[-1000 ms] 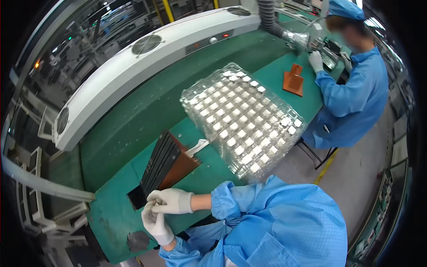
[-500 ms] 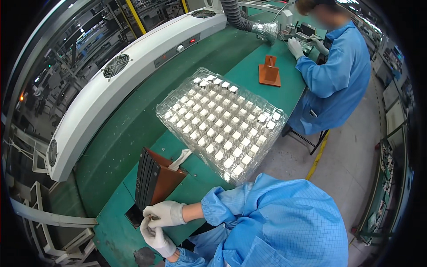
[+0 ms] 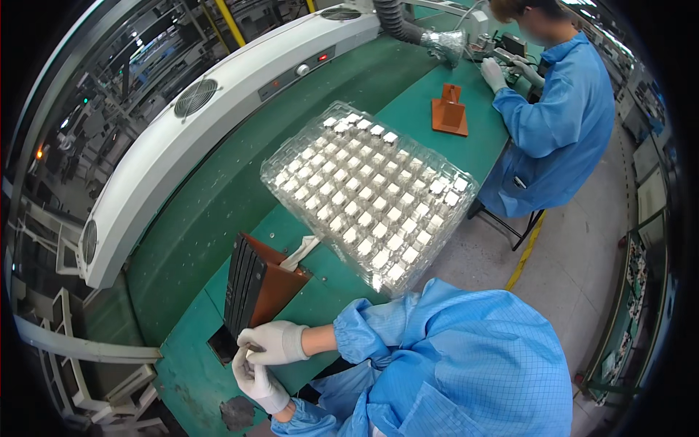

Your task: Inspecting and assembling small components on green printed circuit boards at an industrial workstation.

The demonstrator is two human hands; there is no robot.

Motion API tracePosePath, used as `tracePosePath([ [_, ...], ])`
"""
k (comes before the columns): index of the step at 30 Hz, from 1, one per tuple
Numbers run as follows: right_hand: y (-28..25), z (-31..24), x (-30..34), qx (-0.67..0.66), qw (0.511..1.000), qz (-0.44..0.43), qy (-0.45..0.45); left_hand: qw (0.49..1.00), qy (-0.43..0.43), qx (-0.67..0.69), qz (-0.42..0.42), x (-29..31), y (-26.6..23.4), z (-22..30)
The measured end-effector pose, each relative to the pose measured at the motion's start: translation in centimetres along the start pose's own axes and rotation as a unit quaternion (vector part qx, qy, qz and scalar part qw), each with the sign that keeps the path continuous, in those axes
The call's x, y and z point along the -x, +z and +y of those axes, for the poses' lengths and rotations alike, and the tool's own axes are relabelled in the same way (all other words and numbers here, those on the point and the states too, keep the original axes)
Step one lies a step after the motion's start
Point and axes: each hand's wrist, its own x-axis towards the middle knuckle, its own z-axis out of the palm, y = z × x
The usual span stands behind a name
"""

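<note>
Green-topped desk [image 3: 193, 368] with scuffs, grey floor [image 3: 575, 240] alongside, long white fan unit [image 3: 149, 171] above its back edge. Black slatted block with orange-brown side [image 3: 244, 288] on desk, just beyond the hands. White-gloved left hand [image 3: 261, 384] and white-gloved right hand [image 3: 275, 342] meet, fingers curled; can't tell if either grips anything. Clear plastic tray of white square pieces [image 3: 332, 111] farther right. Blue-smocked co-worker [image 3: 557, 109] at desk's far end.
</note>
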Motion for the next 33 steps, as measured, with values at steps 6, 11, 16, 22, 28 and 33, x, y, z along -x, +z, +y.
tracePosePath([
  [6,-0.1,0.4,-0.7,0.005,1.000,0.012,-0.005,0.999,-0.014,-0.026,0.012,-0.7,0.6,0.8],
  [11,-0.6,-0.2,-0.6,-0.067,0.997,0.015,0.029,0.995,-0.030,0.089,-0.013,-0.9,0.4,-0.5],
  [16,-0.6,0.0,-0.4,-0.022,0.999,0.023,0.006,0.986,-0.033,0.158,-0.036,-1.1,0.3,-1.0],
  [22,0.0,-0.4,-0.5,-0.021,1.000,0.022,0.004,0.989,-0.038,0.138,-0.027,-0.8,-0.3,-0.6],
  [28,0.0,-0.8,-0.6,-0.008,1.000,0.022,0.005,0.990,-0.029,0.133,-0.023,-1.0,-0.4,-0.9],
  [33,0.1,-0.8,-0.5,0.000,0.999,0.036,-0.008,0.986,-0.032,0.160,-0.033,-1.1,-0.4,-0.5],
])
